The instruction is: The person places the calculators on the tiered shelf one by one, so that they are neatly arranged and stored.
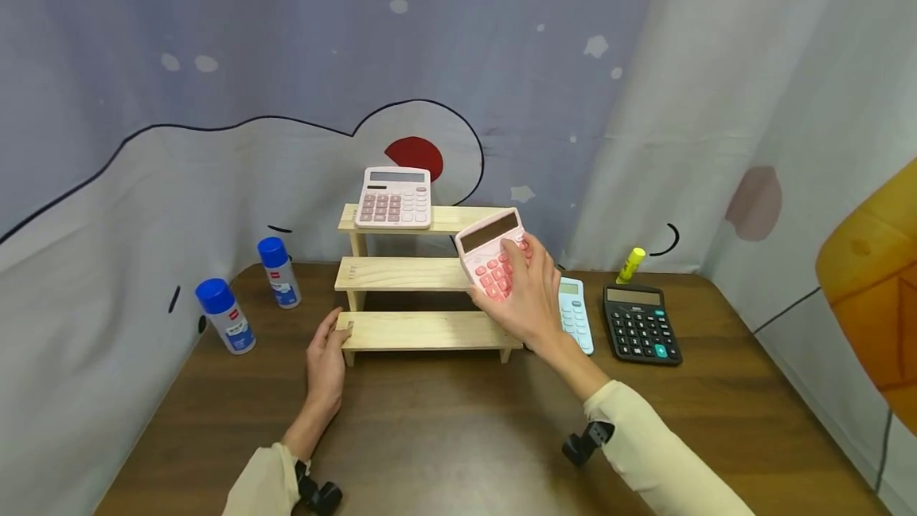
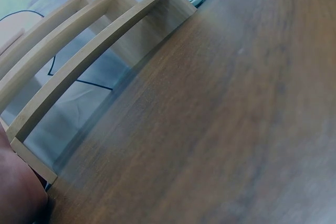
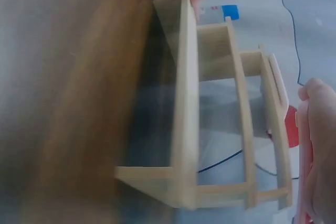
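While the left hand (image 1: 327, 365) gripped the wooden rack (image 1: 401, 273) at its lower left end, the right hand (image 1: 526, 301) held the pink calculator (image 1: 481, 244).
Pink calculator was tilted, raised before the rack's right end; couldn't tell if it touched a tier. Pale calculator (image 1: 394, 197) sat at the rack's top left, with room along that tier to its right edge. Blue calculator (image 1: 576, 317) was just right of the rack, black calculator (image 1: 640, 325) farther right. Tabletop (image 1: 430, 436) stretched out in front.

The right hand (image 1: 525, 291) hides part of the held pink calculator (image 1: 489, 252).
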### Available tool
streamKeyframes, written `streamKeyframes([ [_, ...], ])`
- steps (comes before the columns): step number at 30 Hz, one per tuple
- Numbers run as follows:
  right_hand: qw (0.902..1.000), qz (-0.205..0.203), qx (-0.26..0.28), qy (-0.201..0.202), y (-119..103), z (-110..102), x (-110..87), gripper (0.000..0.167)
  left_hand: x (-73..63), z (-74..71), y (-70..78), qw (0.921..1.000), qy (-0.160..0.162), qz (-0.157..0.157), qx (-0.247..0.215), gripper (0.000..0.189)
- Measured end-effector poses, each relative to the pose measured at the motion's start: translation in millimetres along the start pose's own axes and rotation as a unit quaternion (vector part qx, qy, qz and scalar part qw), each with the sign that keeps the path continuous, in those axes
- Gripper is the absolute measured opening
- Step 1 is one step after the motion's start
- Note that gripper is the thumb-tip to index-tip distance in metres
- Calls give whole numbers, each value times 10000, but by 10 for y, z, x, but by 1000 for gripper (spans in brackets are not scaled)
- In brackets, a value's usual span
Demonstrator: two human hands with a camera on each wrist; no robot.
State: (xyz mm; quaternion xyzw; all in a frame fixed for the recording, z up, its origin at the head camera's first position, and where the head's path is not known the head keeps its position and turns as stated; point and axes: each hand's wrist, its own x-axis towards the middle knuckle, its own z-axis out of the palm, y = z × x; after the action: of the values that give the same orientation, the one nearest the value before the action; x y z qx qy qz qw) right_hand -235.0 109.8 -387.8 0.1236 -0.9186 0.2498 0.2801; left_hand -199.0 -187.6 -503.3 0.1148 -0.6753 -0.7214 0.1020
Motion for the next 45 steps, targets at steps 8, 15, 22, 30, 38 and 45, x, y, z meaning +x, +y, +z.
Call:
streamKeyframes([
  [8, 9951, 437, -604, -648, -211, -64, 494, 84, 11, 10, 5, 9999, 3, 117, -92, 51],
  [15, 9813, 803, -1163, -1306, -387, -68, 907, 86, 0, 10, -1, 9996, -34, 171, -209, 51],
  [22, 9654, 1224, -1446, -1793, -500, 75, 1183, 91, 34, 4, 6, 9992, -38, 151, -364, 51],
  [30, 9485, 1631, -1934, -1906, -502, 271, 1306, 88, 5, 10, -1, 9995, 8, 93, -285, 51],
  [38, 9392, 1622, -2209, -2068, -500, 293, 1341, 90, 10, 70, 4, 9995, -9, 166, -268, 51],
  [45, 9470, 1001, -1868, -2412, -478, 65, 1225, 95, 13, 74, 10, 9993, -53, 174, -322, 52],
])
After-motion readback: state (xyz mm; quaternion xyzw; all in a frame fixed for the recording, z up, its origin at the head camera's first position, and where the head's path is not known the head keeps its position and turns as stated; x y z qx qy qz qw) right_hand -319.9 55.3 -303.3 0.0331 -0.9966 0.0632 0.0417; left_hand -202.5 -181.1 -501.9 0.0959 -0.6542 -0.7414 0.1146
